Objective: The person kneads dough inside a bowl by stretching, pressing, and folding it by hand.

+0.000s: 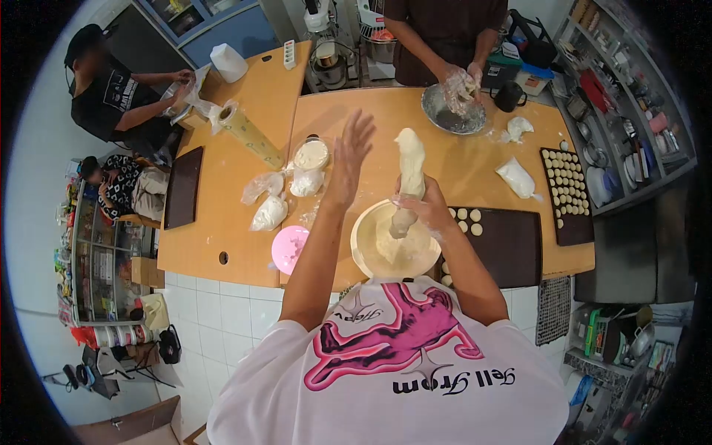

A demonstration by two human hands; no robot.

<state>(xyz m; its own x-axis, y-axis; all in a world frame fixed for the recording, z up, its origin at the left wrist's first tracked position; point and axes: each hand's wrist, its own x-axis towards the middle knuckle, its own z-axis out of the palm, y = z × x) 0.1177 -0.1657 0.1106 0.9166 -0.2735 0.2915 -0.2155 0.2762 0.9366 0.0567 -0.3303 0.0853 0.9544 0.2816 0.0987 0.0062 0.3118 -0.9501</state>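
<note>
A long pale piece of dough stands up out of my right hand, whose fingers are wrapped round it above a cream bowl. Part of the dough hangs below that hand, over the bowl. My left hand is raised to the left of the dough, fingers stretched out, holding nothing. Under my left forearm and beside the bowl lies a pink round item. Bags of white powder are on the table to the left. Right of the bowl is a dark tray with small round dough pieces.
Across the table, a co-worker's floury hands are over a metal bowl. A full tray of dough rounds and a bag lie right. At left are a plastic roll, an empty tray and two seated people.
</note>
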